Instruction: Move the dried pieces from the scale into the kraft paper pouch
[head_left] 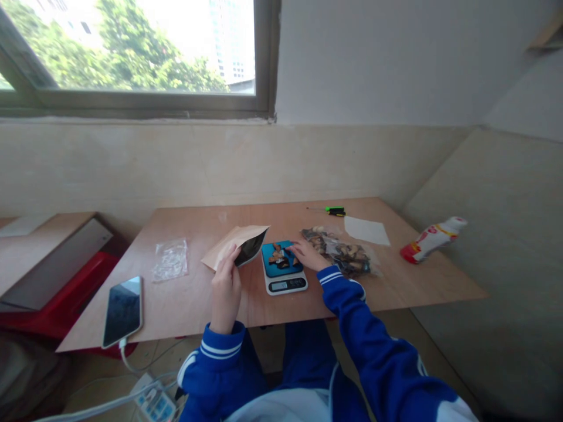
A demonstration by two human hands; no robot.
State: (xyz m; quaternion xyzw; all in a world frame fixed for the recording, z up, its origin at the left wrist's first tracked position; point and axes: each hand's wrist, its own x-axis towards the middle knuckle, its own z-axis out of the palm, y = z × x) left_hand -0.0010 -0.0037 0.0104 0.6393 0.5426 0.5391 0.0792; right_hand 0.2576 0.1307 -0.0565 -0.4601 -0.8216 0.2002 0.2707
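I find no legible text from my position. The scale (284, 268) has a display strip along its front edge, but I cannot make out its digits. The white and red bottle (431, 238) carries printing too small and blurred for me to read. The phone (122, 310) screen is dark.

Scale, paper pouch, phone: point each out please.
scale (285, 285), head view, on its display panel.
paper pouch (229, 243), head view, on its brown outer face.
phone (123, 310), head view, on the middle of its dark screen.

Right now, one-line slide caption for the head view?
Left hand holds open paper pouch; right hand touches dried pieces on scale.
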